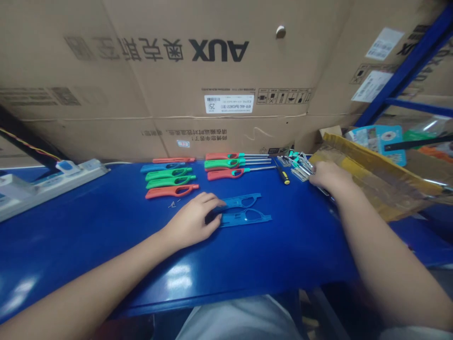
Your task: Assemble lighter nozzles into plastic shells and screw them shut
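Note:
Two blue lighter casing halves (247,217) lie one below the other on the blue table. My left hand (196,219) curls over their left ends, fingers at the upper half and thumb at the lower one. Over at the right, my right hand (331,178) has its fingers closed at a pile of metal-tubed lighter inner parts (300,166); what is in the fingers is hidden. A yellow-and-black screwdriver (284,175) lies just left of the pile. Several lighters with metal tubes (224,164) lie in a stack behind the blue halves.
Green, red and blue lighter casings (170,180) are lined up at the back left, with small screws (172,204) in front. A power strip (53,184) stands far left. An opened carton (375,179) sits at right. A large cardboard sheet (141,104) walls the back.

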The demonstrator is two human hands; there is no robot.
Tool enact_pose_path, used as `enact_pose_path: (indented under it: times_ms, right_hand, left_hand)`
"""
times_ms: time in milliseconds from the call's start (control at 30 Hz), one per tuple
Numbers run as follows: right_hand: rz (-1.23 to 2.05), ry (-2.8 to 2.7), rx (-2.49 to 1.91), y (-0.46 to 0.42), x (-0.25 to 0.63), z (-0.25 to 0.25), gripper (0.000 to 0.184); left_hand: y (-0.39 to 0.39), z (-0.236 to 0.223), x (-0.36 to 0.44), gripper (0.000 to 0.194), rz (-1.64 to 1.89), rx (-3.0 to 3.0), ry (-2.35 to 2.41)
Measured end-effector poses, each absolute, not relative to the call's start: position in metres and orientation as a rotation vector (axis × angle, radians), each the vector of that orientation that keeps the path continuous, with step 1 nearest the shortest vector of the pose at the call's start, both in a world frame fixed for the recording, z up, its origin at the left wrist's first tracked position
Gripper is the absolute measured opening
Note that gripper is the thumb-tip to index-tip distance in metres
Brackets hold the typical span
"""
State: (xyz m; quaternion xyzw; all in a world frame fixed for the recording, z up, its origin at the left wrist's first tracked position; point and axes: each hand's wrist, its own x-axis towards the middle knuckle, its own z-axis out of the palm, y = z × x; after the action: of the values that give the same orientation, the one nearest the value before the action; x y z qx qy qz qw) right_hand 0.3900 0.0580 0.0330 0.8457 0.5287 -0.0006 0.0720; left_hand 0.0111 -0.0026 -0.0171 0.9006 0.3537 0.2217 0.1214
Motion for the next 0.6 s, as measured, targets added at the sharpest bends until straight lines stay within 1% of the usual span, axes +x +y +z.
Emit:
enact_pose_path:
  times_ms: [133, 300, 400, 600]
  right_hand:
    - [-0.045, 1.565, 2.539, 0.061, 0.394, 0.030, 0.026]
    - [-0.059, 1.593, 2.556, 0.065, 0.393, 0.024, 0.029]
    - [-0.049, 1.615, 2.585, 0.067, 0.398, 0.021, 0.027]
    - [0.087, 1.769, 2.675, 0.067, 0.403, 0.021, 0.027]
  left_hand:
    - [-0.002, -0.017, 0.010, 0.025, 0.605, 2.645, 1.064]
    - [-0.001, -0.016, 0.010, 0.029, 0.577, 2.656, 1.086]
    - [-0.001, -0.016, 0.009, 0.032, 0.563, 2.662, 1.093]
    - [0.001, -0.017, 0.008, 0.034, 0.545, 2.712, 1.110]
